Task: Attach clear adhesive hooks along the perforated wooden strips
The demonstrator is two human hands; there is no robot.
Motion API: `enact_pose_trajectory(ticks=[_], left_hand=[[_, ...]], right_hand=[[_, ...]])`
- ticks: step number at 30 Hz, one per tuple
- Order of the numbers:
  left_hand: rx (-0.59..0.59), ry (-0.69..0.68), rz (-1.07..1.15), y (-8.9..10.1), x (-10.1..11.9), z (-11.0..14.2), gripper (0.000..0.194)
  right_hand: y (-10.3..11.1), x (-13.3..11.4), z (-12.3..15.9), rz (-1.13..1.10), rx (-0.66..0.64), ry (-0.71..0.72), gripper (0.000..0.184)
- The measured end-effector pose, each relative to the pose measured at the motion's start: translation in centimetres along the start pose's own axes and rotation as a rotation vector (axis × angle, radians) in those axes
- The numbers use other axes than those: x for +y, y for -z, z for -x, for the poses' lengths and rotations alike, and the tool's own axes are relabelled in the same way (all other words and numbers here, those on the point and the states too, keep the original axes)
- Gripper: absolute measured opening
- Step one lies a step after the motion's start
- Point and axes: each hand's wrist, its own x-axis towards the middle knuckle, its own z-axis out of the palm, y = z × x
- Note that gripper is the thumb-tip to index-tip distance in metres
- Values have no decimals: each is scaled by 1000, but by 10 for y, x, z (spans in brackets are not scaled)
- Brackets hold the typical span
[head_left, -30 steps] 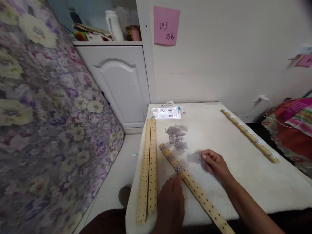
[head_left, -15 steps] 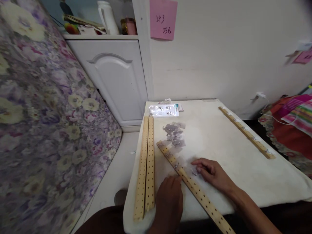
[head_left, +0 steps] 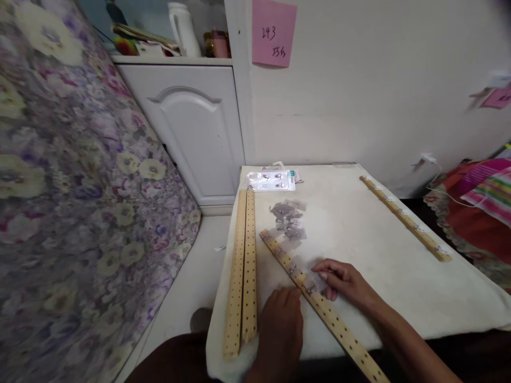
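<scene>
A perforated wooden strip point(head_left: 339, 327) slants across the near part of the table, with several small clear packets holding metal pieces along its upper half. My left hand point(head_left: 281, 324) rests palm down with curled fingers, its fingertips gripping the strip's left edge. Over the strip's right side, my right hand point(head_left: 345, 282) pinches a small clear plastic packet point(head_left: 313, 286) with a shiny metal piece inside; the packet lies on or just above the holes. Beyond the strip's far end is a loose pile of similar packets point(head_left: 288, 215).
Two more perforated strips point(head_left: 249, 266) lie side by side along the table's left edge. Blister packs point(head_left: 271, 181) sit at the back left. Another strip point(head_left: 403, 215), with metal pieces on it, is at the right. A white cloth covers the table point(head_left: 339, 213).
My right hand has brought the clear packet left and down onto or just over the strip. My left hand stays at the strip's edge. The whole view has shifted slightly.
</scene>
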Motion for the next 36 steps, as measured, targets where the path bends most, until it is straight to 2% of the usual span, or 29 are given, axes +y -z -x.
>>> enact_pose_trajectory(ticks=[8, 14, 19, 24, 36], left_hand=[[9, -8, 34, -1, 2, 0, 33], [45, -31, 4, -6, 0, 3, 40], [-6, -37, -15, -4, 0, 3, 48], [-34, -35, -24, -3, 1, 1, 46], [-18, -58, -82, -7, -1, 2, 45]], right_hand=[[-3, 16, -6, -124, -20, -80, 31], [-7, 15, -9, -102, 27, -78, 27], [-9, 11, -10, -86, 24, -71, 22], [-10, 8, -9, -73, 13, -60, 19], [-9, 14, -12, -74, 18, -60, 16]])
